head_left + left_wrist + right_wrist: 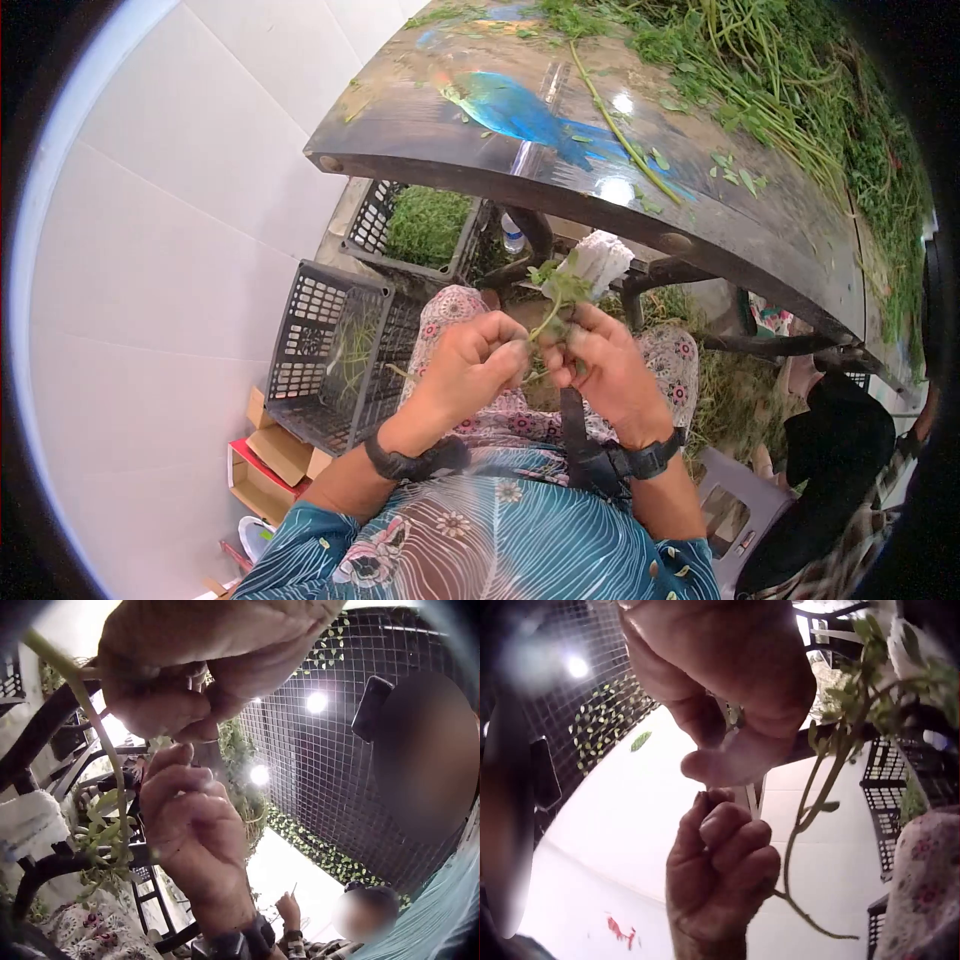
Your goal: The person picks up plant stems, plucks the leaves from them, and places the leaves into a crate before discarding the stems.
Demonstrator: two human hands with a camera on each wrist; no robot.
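In the head view, my left hand point(475, 362) and right hand point(610, 375) meet at the fingertips above my lap. A leafy green stem point(547, 322) rises between them, its leaves point(565, 283) at the top. My left hand point(720, 877) grips this stem point(793, 855) in its curled fingers; in the right wrist view its bare lower end sticks out below. The thumb and fingers of my right hand point(735, 697) pinch at the left fingertips, and a bit of greenery point(734, 714) shows between them. What lies between the touching fingertips is mostly hidden.
A dark wooden table point(480, 165) stands ahead, with heaped green stems point(800, 90) on its right. Two black crates point(320, 345) with greens sit at the left, above a cardboard box point(265, 475). Another person point(840, 470) is at the right, beside a plastic chair point(735, 500).
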